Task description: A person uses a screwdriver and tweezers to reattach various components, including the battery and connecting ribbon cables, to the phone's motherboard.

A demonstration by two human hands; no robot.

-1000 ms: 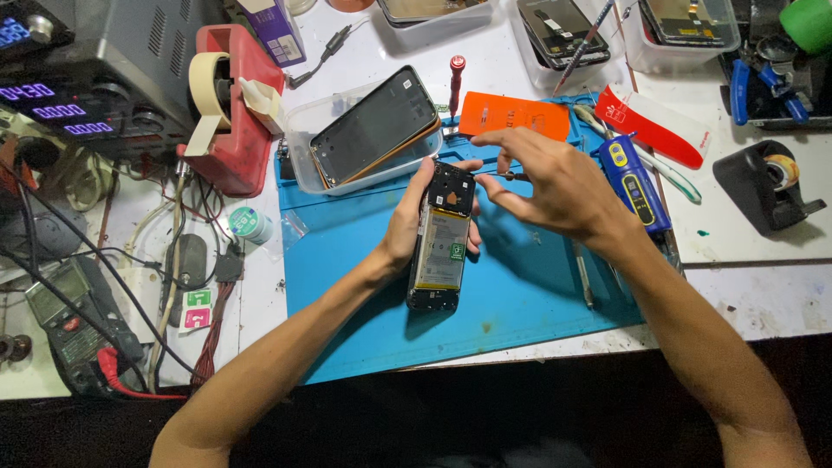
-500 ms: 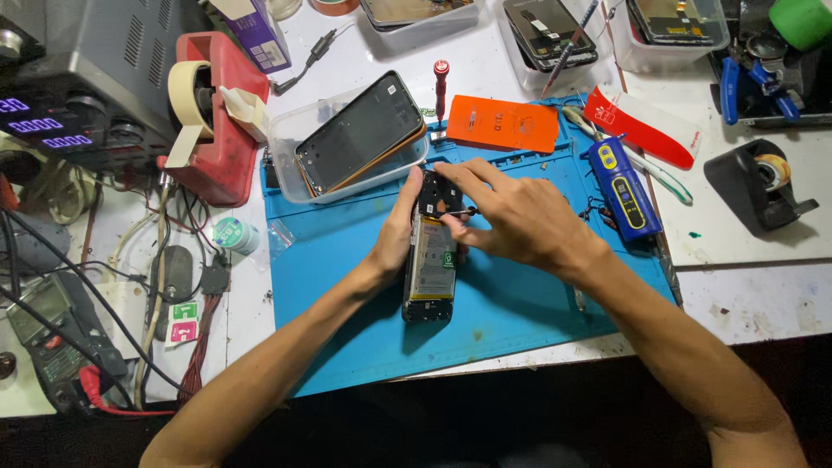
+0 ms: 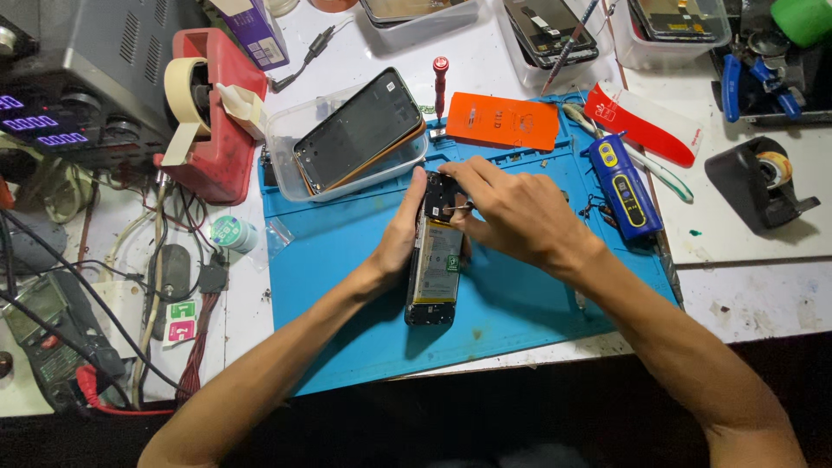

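Now the right hand (image 3: 520,217), having come down from hovering, is pinching thin metal tweezers (image 3: 459,208) at the opened black phone's (image 3: 436,260) twelve-o'clock end, the left hand (image 3: 400,234) clasping its nine-o'clock edge.

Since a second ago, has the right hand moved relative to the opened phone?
Yes. The right hand has come down and left onto the upper end of the opened phone, judged against the blue mat, where it previously hovered to the right.

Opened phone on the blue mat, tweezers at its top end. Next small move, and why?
Probably lift the tweezers gently off the board. The right hand pinches them at the top end of the opened phone, the left hand steadies its side on the blue mat, and whatever they grip is too small to tell.
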